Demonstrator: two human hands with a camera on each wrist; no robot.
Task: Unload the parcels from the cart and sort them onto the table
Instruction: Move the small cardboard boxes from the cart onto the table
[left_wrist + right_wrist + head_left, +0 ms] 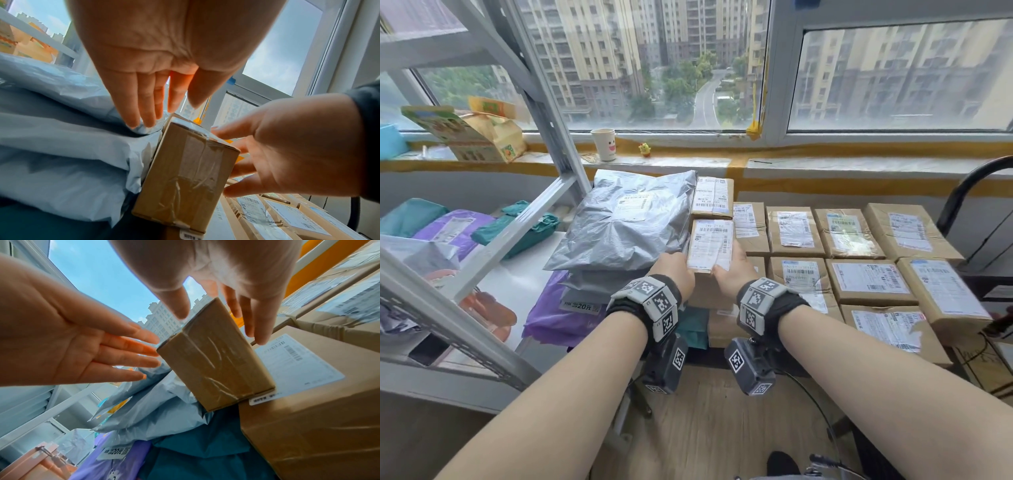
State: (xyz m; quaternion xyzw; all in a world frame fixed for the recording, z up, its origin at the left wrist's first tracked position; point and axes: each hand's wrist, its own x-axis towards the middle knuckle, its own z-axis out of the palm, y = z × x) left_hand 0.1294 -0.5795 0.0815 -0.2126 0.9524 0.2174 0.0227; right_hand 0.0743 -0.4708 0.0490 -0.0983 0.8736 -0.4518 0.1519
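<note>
A small cardboard box (710, 245) with a white label on top sits on a stack of larger boxes, right beside a grey poly bag (619, 222). My left hand (681, 265) is at its left side, my right hand (726, 270) at its right. In the left wrist view my left hand (164, 112) has straight fingers, their tips on the grey bag (61, 146) next to the box (185, 170). In the right wrist view my right hand (220, 327) straddles the box (216, 363), thumb left, straight fingers right. Neither hand is curled round it.
Several labelled cardboard boxes (859, 233) lie in rows to the right, by a black cart handle (962, 192). Purple and teal bags (558, 318) are piled under the grey bag. A metal shelf frame (524, 219) with a white table surface (517, 284) stands at the left.
</note>
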